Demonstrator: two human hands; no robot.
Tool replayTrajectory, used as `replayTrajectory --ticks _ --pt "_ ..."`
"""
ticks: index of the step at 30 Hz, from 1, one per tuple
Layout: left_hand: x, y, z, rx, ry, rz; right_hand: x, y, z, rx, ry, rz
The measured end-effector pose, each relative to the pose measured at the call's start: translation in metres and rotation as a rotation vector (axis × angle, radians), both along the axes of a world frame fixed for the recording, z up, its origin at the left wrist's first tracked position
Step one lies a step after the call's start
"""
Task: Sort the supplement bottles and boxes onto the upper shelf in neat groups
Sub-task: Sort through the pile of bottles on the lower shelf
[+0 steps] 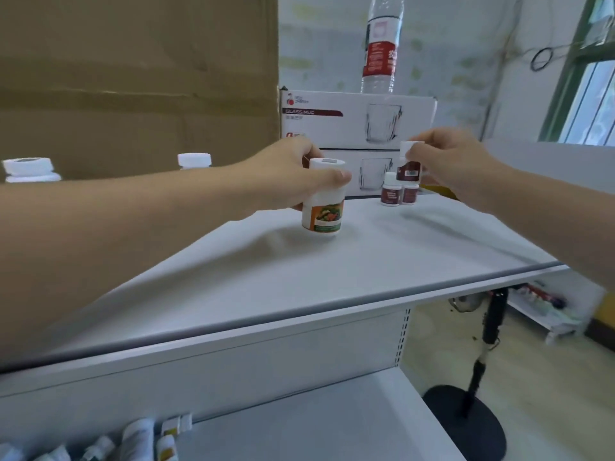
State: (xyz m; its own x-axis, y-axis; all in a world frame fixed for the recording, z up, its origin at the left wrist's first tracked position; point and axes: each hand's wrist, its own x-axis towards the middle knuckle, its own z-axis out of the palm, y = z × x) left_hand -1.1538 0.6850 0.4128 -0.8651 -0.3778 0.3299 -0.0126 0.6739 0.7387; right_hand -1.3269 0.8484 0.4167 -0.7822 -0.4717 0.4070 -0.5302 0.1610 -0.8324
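Shelving underway: left hand (293,174) grips white bottle (323,204), right hand (447,163) pinches brown bottle (408,166), due beside pair (398,193) beneath it.

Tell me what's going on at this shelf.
A person is stocking the upper shelf. The left hand grips a white bottle with an orange-green label, low over or on the shelf. The right hand pinches a small brown-labelled bottle by its cap above two matching ones by the mug boxes. More bottles lie on the lower shelf.
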Motion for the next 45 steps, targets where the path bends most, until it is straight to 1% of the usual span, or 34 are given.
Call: replayTrajectory --ticks 4,7,13,21,23,26,28,31,33,38,42,45 --pt "-0.015 0.006 -0.006 -0.025 0.003 0.009 -0.020 0.008 -0.016 0.123 0.076 -0.086" --pt "-0.018 0.005 -0.012 0.002 0.043 0.014 -0.033 0.012 -0.029 0.198 0.131 -0.117" --pt "-0.019 0.000 -0.019 0.075 0.091 -0.006 -0.054 0.013 -0.036 0.266 0.057 -0.151" --pt "-0.020 0.001 -0.023 0.096 0.115 -0.018 -0.059 0.011 -0.039 0.276 0.063 -0.213" --pt "-0.019 0.002 -0.021 0.107 0.107 -0.018 -0.056 0.012 -0.038 0.288 0.107 -0.247" --pt "-0.011 0.002 -0.010 0.107 0.051 -0.018 -0.033 0.015 -0.029 0.234 0.303 -0.280" --pt "0.002 0.000 0.004 0.069 0.010 0.003 -0.013 0.015 -0.019 0.295 0.393 -0.176" --pt "0.036 -0.008 0.023 0.007 0.011 0.084 0.025 0.008 -0.009 0.542 0.388 0.058" --pt "0.066 -0.016 0.029 -0.013 0.033 0.138 0.055 -0.001 -0.008 0.629 0.422 0.166" --pt "0.151 -0.038 0.026 0.030 0.068 0.258 0.135 -0.043 -0.016 0.726 0.514 0.405" --pt "0.222 -0.060 0.022 0.002 0.045 0.375 0.202 -0.092 -0.020 0.713 0.613 0.553" --pt "0.277 -0.084 0.020 0.003 0.037 0.444 0.254 -0.132 -0.022 0.696 0.645 0.644"
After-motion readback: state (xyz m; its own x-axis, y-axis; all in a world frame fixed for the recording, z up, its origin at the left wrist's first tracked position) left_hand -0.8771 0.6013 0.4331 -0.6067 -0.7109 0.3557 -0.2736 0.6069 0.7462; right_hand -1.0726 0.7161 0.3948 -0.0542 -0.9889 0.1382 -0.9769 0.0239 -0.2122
